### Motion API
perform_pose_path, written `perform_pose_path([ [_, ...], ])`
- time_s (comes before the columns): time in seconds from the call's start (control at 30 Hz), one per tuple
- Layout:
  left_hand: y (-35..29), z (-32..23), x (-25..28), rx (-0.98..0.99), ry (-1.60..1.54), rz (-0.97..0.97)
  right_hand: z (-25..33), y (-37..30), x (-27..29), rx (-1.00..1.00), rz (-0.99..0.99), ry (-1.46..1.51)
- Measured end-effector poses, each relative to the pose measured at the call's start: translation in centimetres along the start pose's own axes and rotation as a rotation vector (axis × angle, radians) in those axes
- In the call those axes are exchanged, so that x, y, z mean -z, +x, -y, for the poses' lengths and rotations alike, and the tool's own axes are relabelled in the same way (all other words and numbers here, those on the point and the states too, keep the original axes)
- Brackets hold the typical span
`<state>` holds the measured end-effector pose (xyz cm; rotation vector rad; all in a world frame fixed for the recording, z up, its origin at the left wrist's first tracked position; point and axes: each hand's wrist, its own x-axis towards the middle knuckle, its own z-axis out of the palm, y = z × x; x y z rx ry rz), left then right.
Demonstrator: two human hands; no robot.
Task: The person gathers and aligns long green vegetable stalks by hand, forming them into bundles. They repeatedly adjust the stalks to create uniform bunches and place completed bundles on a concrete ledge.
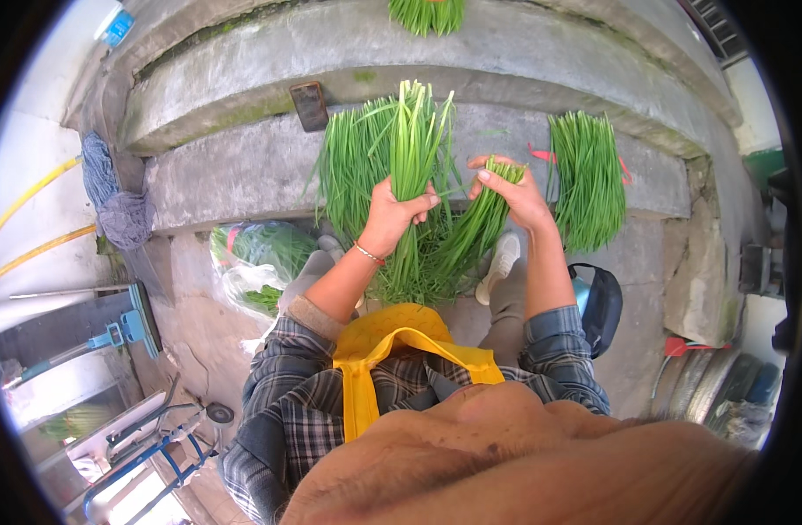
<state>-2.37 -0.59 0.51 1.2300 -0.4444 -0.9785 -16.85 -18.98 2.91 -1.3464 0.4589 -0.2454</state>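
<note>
My left hand (pixel 389 215) is closed round an upright bunch of garlic chives (pixel 412 153), its pale stem ends pointing away from me. In my right hand (pixel 525 196) is a thinner bunch of chives (pixel 475 224), gripped near its cut ends while the leaves slant down toward my lap. A loose heap of chives (pixel 353 162) lies on the concrete step just beyond my left hand. To the right of my right hand rests a thick chive bundle (pixel 587 179) with a red tie (pixel 542 155) at its side. More leaves hang between my knees.
A dark phone (pixel 310 106) lies on the step behind the heap. Left of my feet sits a clear plastic bag (pixel 259 254) of greens. A black bag (pixel 601 311) stands by my right leg. Another chive bundle (pixel 427 15) is on a higher step (pixel 506 57).
</note>
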Motion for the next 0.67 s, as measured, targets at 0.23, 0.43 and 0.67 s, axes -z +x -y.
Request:
perform_pose_path([
  [0.23, -0.2, -1.1, 1.8, 0.050, -0.051, 0.145, -2.3, 0.9, 3.0, 0.106, -0.387, -0.381],
  [0.43, -0.6, -0.6, 0.6, 0.120, 0.151, 0.185, 1.2, 0.0, -0.5, 0.125, -0.325, 0.012],
  [0.67, -0.3, 0.0, 1.2, 0.154, 0.211, 0.199, 1.2, -0.2, 2.9, 0.193, -0.537, 0.279],
])
